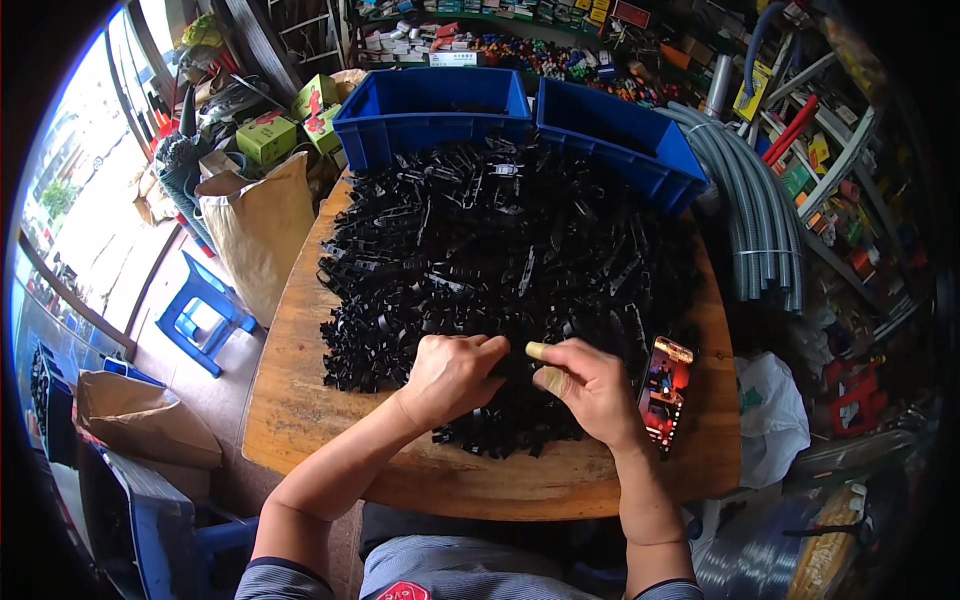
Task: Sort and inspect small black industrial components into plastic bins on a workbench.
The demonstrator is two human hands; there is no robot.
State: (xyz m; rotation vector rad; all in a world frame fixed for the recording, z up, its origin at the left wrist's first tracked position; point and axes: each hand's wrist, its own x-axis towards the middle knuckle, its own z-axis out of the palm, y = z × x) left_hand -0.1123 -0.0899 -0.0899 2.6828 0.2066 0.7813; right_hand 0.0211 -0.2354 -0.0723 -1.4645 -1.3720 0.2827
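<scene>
A large heap of small black plastic pieces [470, 240] covers most of the wooden table; their exact kind is too dark to tell. My left hand [452, 378] is closed above the near part of the heap, its fingers curled down and whatever they grip hidden. Just to its right, my right hand [592, 388] is bent inward in a pinch, with yellowish coverings on the thumb and index finger. Any piece between those fingertips blends into the black heap. The two hands are a short way apart, with black pieces below and between them.
Two blue plastic bins [430, 122] [620, 150] stand along the far edge of the wooden table [300, 400]. A lit phone [665, 392] lies right of my right hand. Paper sacks [262, 235] and a blue stool [205, 312] are left; grey hose coils [755, 220] are right.
</scene>
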